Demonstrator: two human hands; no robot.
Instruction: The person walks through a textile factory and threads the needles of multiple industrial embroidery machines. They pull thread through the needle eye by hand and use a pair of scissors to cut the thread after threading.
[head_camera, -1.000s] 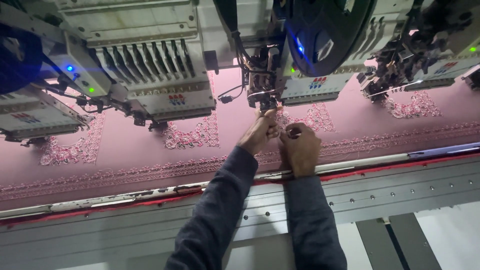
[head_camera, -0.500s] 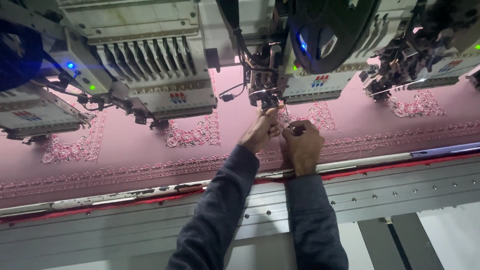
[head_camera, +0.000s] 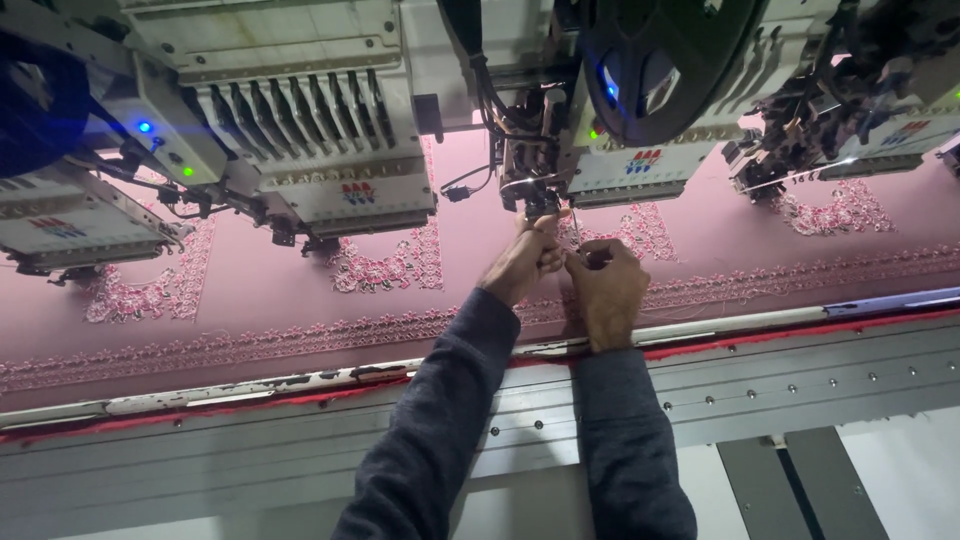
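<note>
While both hands meet at the frame's centre, left hand (head_camera: 523, 262) pinched just under the needle head (head_camera: 530, 180), right hand (head_camera: 605, 292) curled closed beside it (what they hold is too small to tell), pink fabric (head_camera: 260, 290) stretched below, embroidered motif (head_camera: 392, 268) centre-left.

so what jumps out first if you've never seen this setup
Both hands meet under the middle embroidery head: the left hand reaches up to its needle area, the right hand pinches something fine beside it. Beneath them runs pink cloth with pale floral motifs, and a dark reel hangs at upper right.
</note>
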